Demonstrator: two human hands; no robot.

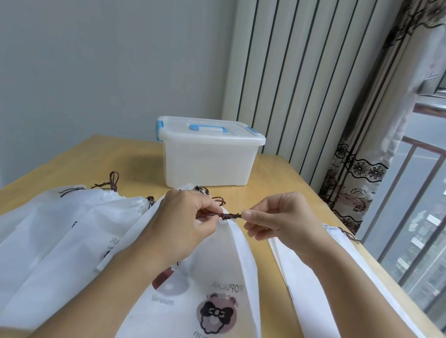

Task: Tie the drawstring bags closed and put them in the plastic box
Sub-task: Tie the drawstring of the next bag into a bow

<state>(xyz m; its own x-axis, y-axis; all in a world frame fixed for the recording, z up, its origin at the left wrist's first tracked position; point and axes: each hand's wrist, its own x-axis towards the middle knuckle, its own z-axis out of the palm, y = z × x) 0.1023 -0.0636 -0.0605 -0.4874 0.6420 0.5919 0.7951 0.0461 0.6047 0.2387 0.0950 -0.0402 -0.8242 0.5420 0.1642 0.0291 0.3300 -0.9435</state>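
I had the brown drawstring (230,215) stretched left-right over the gathered neck of the near bag (222,266), left hand (182,220) and right hand (280,217) pinching opposite ends; lidded plastic box (208,153) sat beyond.

- There is a single view, taken from a wide-angle camera worn on the person's head.
- It faces forward and down over the counter (111,161), close above both forearms.
- The fingers (211,212) sit near the middle of the picture, the nearest things in sharp view.
- Beyond the fingers the view reaches the plastic box (207,153) and the wall (91,42); right of them, the window railing (417,207).
- Straight lines bow toward the picture's edges.
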